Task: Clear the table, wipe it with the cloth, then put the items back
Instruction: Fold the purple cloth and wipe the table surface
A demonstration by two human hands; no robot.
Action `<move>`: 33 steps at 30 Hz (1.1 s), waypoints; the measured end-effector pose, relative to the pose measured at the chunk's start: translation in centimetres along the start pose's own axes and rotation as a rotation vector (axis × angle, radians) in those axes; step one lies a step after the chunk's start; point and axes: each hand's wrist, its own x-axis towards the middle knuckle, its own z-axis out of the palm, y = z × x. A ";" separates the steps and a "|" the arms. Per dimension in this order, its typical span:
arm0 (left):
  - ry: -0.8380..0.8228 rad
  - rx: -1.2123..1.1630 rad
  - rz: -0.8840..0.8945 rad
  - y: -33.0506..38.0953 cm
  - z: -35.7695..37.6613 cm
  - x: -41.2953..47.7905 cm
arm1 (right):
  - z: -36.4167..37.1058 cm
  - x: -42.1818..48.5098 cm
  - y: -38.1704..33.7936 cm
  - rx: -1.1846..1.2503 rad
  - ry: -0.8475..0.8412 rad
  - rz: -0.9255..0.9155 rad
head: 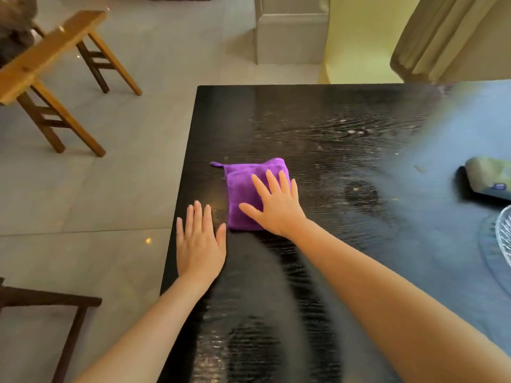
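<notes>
1. We see the right hand lying flat on a folded purple cloth, fingers straight and spread, palm pressing down on the cloth's right side.
2. The cloth rests on the dark, glossy table near its left edge. A small loop sticks out at the cloth's far left corner.
3. We see the left hand open and flat on the tabletop by the left edge, fingers together and holding nothing. Its thumb is just beside the cloth's near corner, and we cannot tell whether the two touch.
4. At the table's right edge we make out a greenish packet and, nearer to us, the rim of a clear glass bowl. Both are cut off by the frame and well apart from the cloth.
5. Beyond the table, on the pale tiled floor, stands a light wooden stool. A dark stool sits at lower left, and a curtain hangs at upper right.
</notes>
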 end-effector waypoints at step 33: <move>-0.147 0.143 -0.003 5.3 1.9 -2.4 | -2.7 4.1 12.7 -0.124 0.080 -0.206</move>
